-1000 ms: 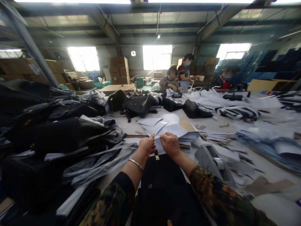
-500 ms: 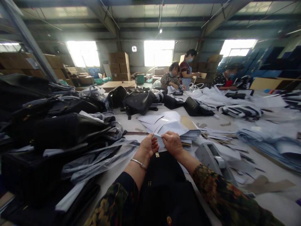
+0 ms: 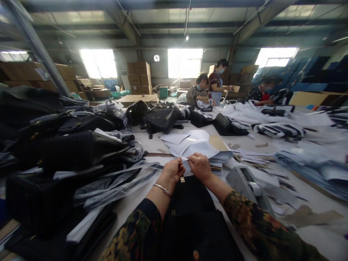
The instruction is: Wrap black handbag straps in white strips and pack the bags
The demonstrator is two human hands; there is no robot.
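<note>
My left hand [image 3: 172, 170] and my right hand [image 3: 199, 166] meet over the near end of a stack of white paper sheets [image 3: 195, 146]. Both pinch the near edge of a white sheet [image 3: 186, 165] between thumb and fingers. A black handbag [image 3: 190, 206] with a small gold clasp [image 3: 182, 179] lies on the table right below my hands, between my forearms. A silver bangle sits on my left wrist.
A heap of black bags [image 3: 70, 145] with plastic wrap fills the left. A grey tape dispenser [image 3: 244, 179] stands right of my hands among paper scraps. More black bags [image 3: 160, 117] lie farther back. Three people [image 3: 199, 90] work at the far end, cardboard boxes [image 3: 138, 78] behind.
My hands have drawn closer together on the sheet's edge, the left moving slightly right. The view has shifted a little.
</note>
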